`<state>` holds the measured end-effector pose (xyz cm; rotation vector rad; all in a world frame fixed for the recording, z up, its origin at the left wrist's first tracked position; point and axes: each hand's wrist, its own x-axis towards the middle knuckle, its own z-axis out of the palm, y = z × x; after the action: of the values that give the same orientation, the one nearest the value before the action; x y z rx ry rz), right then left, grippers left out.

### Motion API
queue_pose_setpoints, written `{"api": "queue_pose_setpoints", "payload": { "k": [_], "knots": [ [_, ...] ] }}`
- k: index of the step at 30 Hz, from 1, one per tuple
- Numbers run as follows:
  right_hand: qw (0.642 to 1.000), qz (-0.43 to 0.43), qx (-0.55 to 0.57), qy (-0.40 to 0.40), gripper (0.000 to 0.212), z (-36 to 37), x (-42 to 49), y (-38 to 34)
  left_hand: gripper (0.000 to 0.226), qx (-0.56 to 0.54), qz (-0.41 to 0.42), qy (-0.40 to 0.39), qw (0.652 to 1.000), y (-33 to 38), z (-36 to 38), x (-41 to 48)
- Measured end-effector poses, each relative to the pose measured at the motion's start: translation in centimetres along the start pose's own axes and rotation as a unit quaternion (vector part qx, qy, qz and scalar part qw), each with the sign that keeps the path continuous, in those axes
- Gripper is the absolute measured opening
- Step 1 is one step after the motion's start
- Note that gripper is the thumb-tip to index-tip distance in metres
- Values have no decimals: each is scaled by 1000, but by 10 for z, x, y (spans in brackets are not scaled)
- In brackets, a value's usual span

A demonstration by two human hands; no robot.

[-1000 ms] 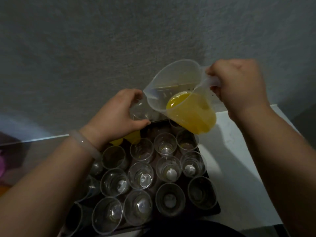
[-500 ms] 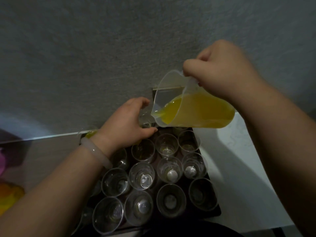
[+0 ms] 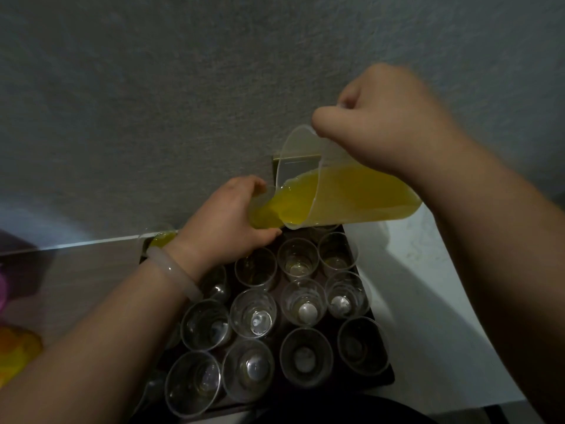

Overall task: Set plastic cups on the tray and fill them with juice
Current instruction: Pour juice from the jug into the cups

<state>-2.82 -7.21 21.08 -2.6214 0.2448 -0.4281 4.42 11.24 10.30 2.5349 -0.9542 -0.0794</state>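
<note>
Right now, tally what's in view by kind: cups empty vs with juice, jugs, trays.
Empty cups in plain view: 11
Juice cups: 2, one in the left hand
Jug: 1
Tray: 1
Total: 15. The partly hidden cups are not counted.

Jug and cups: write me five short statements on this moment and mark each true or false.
1. The right hand holds the jug tilted toward the left. True.
2. The jug is empty. False: it holds yellow juice.
3. The left hand grips a cup at the jug's spout. True.
4. Most cups on the tray are full. False: the near ones look empty.
5. A bracelet sits on the right wrist. False: on the left.
</note>
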Motion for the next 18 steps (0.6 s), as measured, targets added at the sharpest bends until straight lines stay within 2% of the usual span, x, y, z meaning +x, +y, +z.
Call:
{"api": "queue_pose_setpoints", "payload": {
  "k": [18],
  "knots": [
    [1000, 2, 13, 4, 43, -3, 0, -2, 72, -10, -4, 5, 1000, -1, -3, 0]
  ]
}}
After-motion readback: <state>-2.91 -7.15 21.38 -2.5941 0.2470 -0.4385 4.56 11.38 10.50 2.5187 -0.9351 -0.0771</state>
